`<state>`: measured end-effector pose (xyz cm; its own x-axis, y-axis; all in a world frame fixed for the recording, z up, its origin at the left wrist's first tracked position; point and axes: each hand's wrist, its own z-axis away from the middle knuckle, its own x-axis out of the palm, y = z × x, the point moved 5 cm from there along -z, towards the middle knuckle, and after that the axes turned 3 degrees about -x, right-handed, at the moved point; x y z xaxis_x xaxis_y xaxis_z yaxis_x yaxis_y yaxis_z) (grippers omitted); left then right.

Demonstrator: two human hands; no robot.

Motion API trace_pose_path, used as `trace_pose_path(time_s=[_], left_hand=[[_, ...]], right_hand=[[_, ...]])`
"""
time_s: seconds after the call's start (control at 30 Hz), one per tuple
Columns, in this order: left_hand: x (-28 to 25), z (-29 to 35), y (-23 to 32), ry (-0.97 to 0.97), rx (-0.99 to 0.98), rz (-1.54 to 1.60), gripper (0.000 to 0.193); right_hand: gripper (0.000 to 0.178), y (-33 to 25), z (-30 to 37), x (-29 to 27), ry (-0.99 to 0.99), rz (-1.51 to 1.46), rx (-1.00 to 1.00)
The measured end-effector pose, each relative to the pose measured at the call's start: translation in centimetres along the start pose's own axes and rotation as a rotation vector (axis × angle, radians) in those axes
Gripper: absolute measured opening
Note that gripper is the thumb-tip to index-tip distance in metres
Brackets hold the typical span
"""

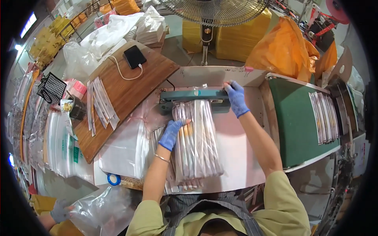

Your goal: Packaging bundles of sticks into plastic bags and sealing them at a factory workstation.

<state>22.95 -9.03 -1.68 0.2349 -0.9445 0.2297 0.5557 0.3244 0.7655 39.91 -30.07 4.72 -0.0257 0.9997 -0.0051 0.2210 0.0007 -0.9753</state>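
A clear plastic bag (197,145) packed with long, narrow packets lies in front of me. Its far end runs into a blue-green impulse sealer (185,95), whose long bar lies across the mouth of the bag. My left hand (170,135), in a blue glove with bare fingertips, is closed on the left side of the bag. At the right end of the sealer, my gloved right hand (238,100) is closed on the sealer's arm. More narrow packets (157,135) lie partly hidden beneath my left hand and the bag.
Flat clear bags (126,147) are stacked on the left. A wooden board (130,84) bears a phone (134,56) and loose strips (103,104). On the green belt (293,118) lie more packets (325,118). A fan (214,10) stands beyond. A co-worker's gloved hand (61,211) touches a plastic bag.
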Motion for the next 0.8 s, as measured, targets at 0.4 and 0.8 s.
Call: trace_pose_path(time_s=[0.4,0.8], left_hand=[[-1.8,-2.6,-2.2,-0.192,0.044,0.17,0.037],[-4.5,6.3,-0.4,-0.274,0.25,-0.335,0.047]], right_hand=[[0.009,1.5,1.0,1.2,0.077,-0.16,-0.157],[0.113,6.0,20.3,6.0,0.013,0.199,0.209]])
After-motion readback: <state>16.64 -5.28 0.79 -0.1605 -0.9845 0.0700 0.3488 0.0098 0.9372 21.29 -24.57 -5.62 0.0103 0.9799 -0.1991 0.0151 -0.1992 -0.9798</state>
